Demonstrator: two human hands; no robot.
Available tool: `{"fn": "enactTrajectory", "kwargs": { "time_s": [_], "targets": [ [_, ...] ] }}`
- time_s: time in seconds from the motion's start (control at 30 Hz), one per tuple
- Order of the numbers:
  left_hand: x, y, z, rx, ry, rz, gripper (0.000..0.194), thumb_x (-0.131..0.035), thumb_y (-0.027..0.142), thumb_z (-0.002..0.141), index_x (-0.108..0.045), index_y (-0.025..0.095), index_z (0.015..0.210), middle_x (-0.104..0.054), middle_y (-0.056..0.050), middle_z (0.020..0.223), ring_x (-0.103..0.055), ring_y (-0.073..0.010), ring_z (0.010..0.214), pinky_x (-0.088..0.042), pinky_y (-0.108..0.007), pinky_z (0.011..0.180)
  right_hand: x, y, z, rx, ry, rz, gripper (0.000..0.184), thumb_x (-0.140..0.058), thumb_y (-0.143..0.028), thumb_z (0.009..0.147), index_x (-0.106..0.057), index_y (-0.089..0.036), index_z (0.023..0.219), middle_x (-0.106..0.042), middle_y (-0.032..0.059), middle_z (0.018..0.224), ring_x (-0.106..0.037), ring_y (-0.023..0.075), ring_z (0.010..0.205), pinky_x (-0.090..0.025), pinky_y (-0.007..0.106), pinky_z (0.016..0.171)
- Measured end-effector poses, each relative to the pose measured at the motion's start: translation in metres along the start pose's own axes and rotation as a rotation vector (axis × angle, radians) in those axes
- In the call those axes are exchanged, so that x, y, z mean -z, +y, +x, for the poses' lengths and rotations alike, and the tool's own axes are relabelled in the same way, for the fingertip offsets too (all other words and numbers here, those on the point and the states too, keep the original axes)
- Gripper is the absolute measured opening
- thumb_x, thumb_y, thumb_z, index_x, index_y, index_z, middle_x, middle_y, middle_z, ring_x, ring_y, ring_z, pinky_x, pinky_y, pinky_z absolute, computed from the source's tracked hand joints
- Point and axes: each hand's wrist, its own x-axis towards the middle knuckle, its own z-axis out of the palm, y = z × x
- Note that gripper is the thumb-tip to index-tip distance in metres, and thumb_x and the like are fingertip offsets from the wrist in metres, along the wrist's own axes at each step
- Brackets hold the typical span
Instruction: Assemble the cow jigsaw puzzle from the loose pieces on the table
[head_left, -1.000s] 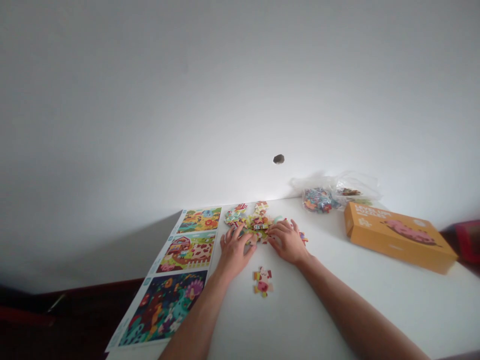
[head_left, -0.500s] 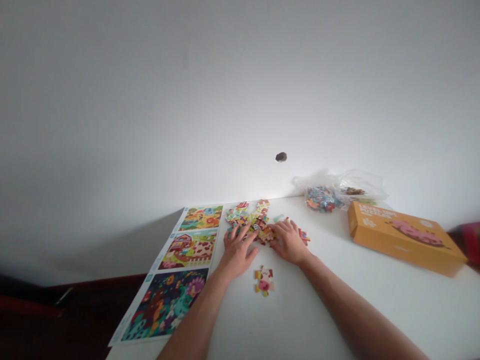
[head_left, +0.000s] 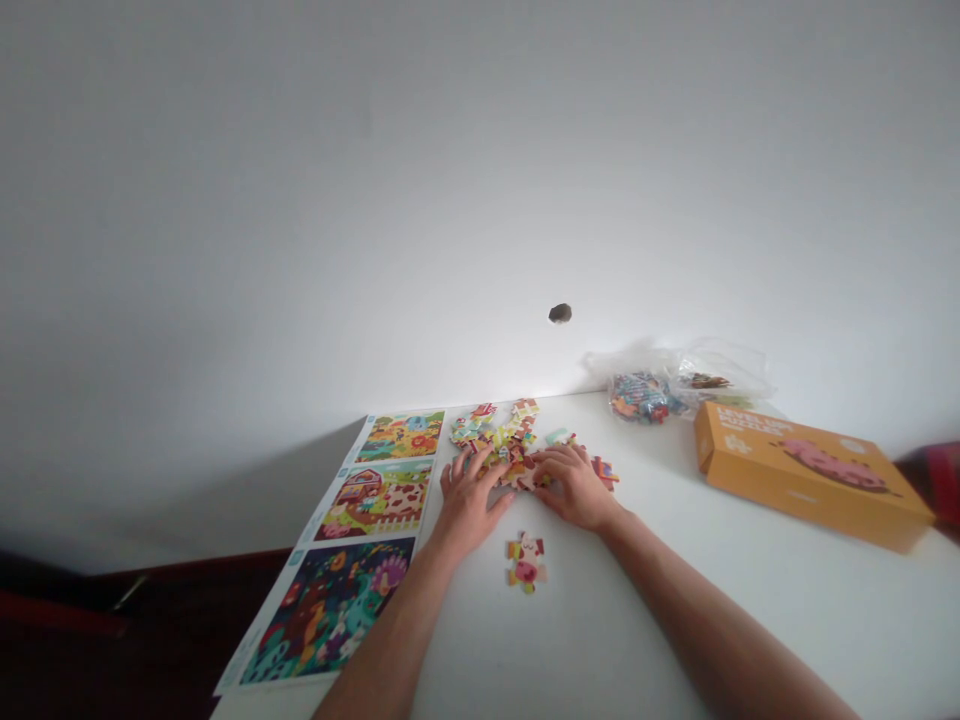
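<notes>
A heap of jigsaw puzzle pieces [head_left: 517, 430] lies on the white table near the wall. My left hand [head_left: 469, 500] rests on the heap's near left side, its fingers spread and touching pieces. At the near right side is my right hand [head_left: 577, 487], fingers bent over the pieces and thumb apart; I see no piece gripped in it. Between my forearms, apart from the heap, lies a cow-face piece [head_left: 527, 561], which seems to be joined pieces. The fingertips of both hands partly hide the pieces under them.
To the left, a sheet with three printed pictures [head_left: 319, 543] lies along the table edge. An orange puzzle box [head_left: 810, 475] stands at the right. Behind it, clear plastic bags [head_left: 645, 395] hold more pieces against the wall, which has a small hole [head_left: 560, 313].
My left hand has drawn slightly back and left. The fingers of my right hand have shifted a little among the pieces. The cow-face piece stays in place.
</notes>
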Motion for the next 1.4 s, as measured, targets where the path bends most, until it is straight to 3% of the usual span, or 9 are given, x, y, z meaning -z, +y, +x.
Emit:
{"fn": "enactTrajectory", "kwargs": {
  "time_s": [0.17, 0.3, 0.53, 0.73, 0.87, 1.0, 1.17, 1.27, 1.4],
  "targets": [
    [-0.001, -0.003, 0.002, 0.027, 0.062, -0.066, 0.022, -0.072, 0.027, 0.080, -0.068, 0.028, 0.102, -0.066, -0.001, 0.124, -0.048, -0.0312, 0.124, -0.036, -0.049, 0.107, -0.004, 0.004, 0.000, -0.031, 0.033, -0.003, 0.016, -0.070, -0.030, 0.083, -0.064, -0.023, 0.096, -0.067, 0.0056, 0.112, -0.055, 0.0248, 0.103, -0.037, 0.041, 0.094],
    [-0.001, -0.007, 0.002, 0.015, 0.085, -0.107, 0.022, -0.073, 0.023, 0.080, -0.069, 0.028, 0.101, -0.071, -0.002, 0.110, -0.055, -0.0277, 0.113, -0.040, -0.044, 0.101, -0.002, 0.005, 0.000, -0.077, 0.038, -0.022, 0.018, -0.067, -0.020, 0.082, -0.064, -0.023, 0.099, -0.067, 0.0053, 0.098, -0.055, 0.0240, 0.095, -0.039, 0.039, 0.089],
    [-0.001, -0.007, 0.002, 0.013, 0.072, -0.160, 0.034, -0.075, 0.015, 0.076, -0.069, 0.029, 0.106, -0.072, -0.001, 0.099, -0.057, -0.0264, 0.103, -0.042, -0.043, 0.095, 0.000, 0.003, 0.000, 0.012, 0.024, 0.001, 0.026, -0.069, -0.033, 0.086, -0.065, -0.027, 0.111, -0.067, 0.0050, 0.121, -0.055, 0.0252, 0.112, -0.036, 0.041, 0.097],
    [0.005, -0.010, 0.003, 0.036, 0.161, -0.259, 0.026, -0.069, 0.017, 0.081, -0.068, 0.025, 0.106, -0.071, -0.004, 0.103, -0.059, -0.0244, 0.099, -0.047, -0.039, 0.089, -0.003, 0.003, 0.000, -0.041, 0.046, -0.007, 0.017, -0.069, -0.029, 0.086, -0.067, -0.025, 0.102, -0.070, 0.0055, 0.106, -0.056, 0.0245, 0.100, -0.039, 0.040, 0.092],
    [0.005, -0.016, 0.003, 0.080, 0.257, -0.192, 0.023, -0.063, 0.018, 0.086, -0.067, 0.024, 0.109, -0.069, -0.005, 0.104, -0.059, -0.0243, 0.099, -0.045, -0.041, 0.092, -0.001, 0.006, -0.001, -0.071, 0.098, 0.037, 0.016, -0.068, -0.027, 0.086, -0.066, -0.025, 0.102, -0.068, 0.0053, 0.104, -0.056, 0.0239, 0.099, -0.041, 0.039, 0.090],
    [0.005, -0.016, 0.001, 0.149, 0.220, -0.038, 0.027, -0.061, 0.016, 0.085, -0.070, 0.026, 0.109, -0.066, -0.007, 0.108, -0.057, -0.0271, 0.104, -0.043, -0.046, 0.095, 0.001, 0.009, -0.002, -0.112, 0.197, 0.040, 0.013, -0.066, -0.025, 0.088, -0.066, -0.024, 0.100, -0.067, 0.0053, 0.107, -0.056, 0.0232, 0.102, -0.041, 0.038, 0.091],
    [0.009, -0.005, 0.000, 0.007, 0.112, 0.019, 0.033, -0.064, 0.023, 0.084, -0.070, 0.036, 0.113, -0.053, -0.002, 0.138, -0.047, -0.0303, 0.121, -0.038, -0.050, 0.103, -0.002, 0.016, -0.003, -0.317, 0.307, -0.092, 0.012, -0.061, -0.021, 0.088, -0.066, -0.024, 0.098, -0.065, 0.0065, 0.108, -0.055, 0.0241, 0.101, -0.040, 0.038, 0.090],
    [0.009, 0.000, 0.000, -0.005, 0.077, 0.028, 0.028, -0.066, 0.025, 0.083, -0.073, 0.039, 0.106, -0.052, 0.001, 0.140, -0.044, -0.0314, 0.123, -0.037, -0.051, 0.103, -0.002, 0.018, -0.004, -0.464, 0.330, -0.189, 0.017, -0.059, -0.016, 0.085, -0.067, -0.024, 0.098, -0.065, 0.0071, 0.107, -0.054, 0.0255, 0.101, -0.039, 0.040, 0.089],
    [0.007, -0.002, 0.001, 0.057, 0.088, 0.031, 0.018, -0.063, 0.025, 0.086, -0.074, 0.033, 0.097, -0.058, -0.001, 0.132, -0.048, -0.0296, 0.117, -0.041, -0.049, 0.100, 0.003, 0.011, -0.005, -0.370, 0.266, -0.166, 0.019, -0.061, -0.024, 0.086, -0.066, -0.024, 0.104, -0.064, 0.0072, 0.113, -0.052, 0.0259, 0.106, -0.037, 0.041, 0.094]
  ]
}}
